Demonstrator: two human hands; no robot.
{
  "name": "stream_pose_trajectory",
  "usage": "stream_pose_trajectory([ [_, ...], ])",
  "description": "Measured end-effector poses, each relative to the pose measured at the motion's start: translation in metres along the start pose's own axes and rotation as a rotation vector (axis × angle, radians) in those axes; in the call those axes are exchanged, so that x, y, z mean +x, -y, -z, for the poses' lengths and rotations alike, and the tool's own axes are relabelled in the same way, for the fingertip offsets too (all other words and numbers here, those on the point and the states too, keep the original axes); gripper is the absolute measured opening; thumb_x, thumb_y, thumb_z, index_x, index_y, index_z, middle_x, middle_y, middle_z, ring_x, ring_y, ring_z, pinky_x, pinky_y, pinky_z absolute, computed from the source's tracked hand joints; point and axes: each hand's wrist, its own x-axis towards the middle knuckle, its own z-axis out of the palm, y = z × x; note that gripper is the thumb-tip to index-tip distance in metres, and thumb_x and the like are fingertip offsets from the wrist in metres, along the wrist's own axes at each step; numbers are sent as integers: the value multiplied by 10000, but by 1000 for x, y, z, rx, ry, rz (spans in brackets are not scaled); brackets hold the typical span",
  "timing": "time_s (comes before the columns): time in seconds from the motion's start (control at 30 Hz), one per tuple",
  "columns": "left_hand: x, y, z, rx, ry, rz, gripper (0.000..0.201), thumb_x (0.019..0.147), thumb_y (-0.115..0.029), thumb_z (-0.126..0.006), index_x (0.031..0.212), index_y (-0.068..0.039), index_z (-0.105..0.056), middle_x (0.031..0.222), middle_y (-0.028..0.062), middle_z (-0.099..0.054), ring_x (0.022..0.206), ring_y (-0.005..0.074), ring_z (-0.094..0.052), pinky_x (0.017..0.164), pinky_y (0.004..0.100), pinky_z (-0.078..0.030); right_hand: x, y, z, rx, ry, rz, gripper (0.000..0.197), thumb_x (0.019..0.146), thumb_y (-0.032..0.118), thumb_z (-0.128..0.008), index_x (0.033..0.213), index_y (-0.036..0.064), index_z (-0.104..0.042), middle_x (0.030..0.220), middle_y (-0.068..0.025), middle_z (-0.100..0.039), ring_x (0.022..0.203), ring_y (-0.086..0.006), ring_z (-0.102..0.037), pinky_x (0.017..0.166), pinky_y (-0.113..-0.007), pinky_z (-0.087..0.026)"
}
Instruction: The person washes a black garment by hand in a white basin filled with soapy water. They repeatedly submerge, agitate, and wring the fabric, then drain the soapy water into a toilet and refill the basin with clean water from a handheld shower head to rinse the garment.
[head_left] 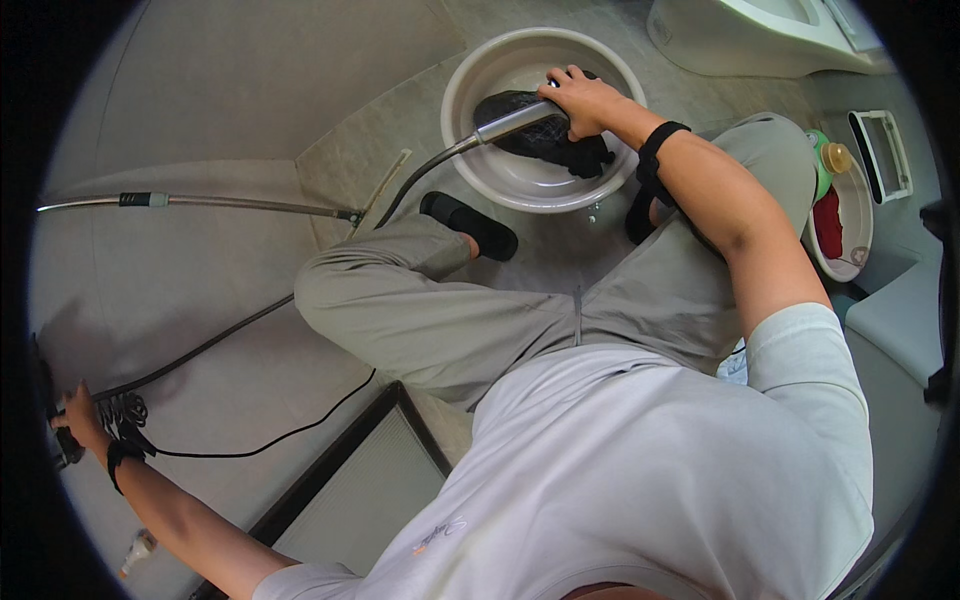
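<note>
My right hand [588,102] is closed around a silver hand shower [515,122], holding it over a white round basin [463,172]. Inside the basin lies a bunched dark cloth [555,145], partly hidden beneath the shower and my hand. From the shower's handle a flexible hose [410,185] curves down to the left, passes behind my knee and comes out toward the wall. At the far left, my left hand [85,420] is stretched out with its fingers bent on a dark tap fixture [68,440], whose details are hard to see at the picture's rim.
A toilet [750,40] stands at the back right. On the right, a second basin [860,215] holds a red cloth [828,225] and a green bottle [822,165]. A metal rail [240,203] and a coiled black cord [125,410] are on the left. My slippered foot [470,225] is beside the basin.
</note>
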Motion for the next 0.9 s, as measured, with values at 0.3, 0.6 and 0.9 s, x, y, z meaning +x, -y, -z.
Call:
stream_pose_trajectory([
  [0.3, 23, 8, -14, 40, 18, -4, 801, 907, -672, -508, 1570, -237, -392, 1533, 180, -465, 1322, 409, -519, 1055, 566, -434, -2, 0, -3, 4, 25, -26, 808, 601, 164, -849, 1350, 183, -548, 1364, -99, -471, 1280, -385, -454, 915, -566, -537],
  [0.6, 20, 10, -13, -51, -15, -36, 782, 899, -660, -519, 1556, -251, -411, 1642, 267, -180, 1384, 471, -431, 1024, 599, -457, 1, 2, 0, 23, 94, -65, 703, 662, 205, -861, 1311, 207, -592, 1339, -100, -492, 1292, -383, -463, 920, -675, -507],
  [0.9, 22, 8, -11, 151, -64, -75, 779, 904, -679, -516, 1528, -217, -451, 1648, 290, -132, 1499, 471, -226, 1077, 607, -405, -2, 1, 1, 12, 129, -73, 641, 690, 246, -865, 1279, 183, -621, 1339, -104, -503, 1288, -386, -485, 949, -700, -495],
])
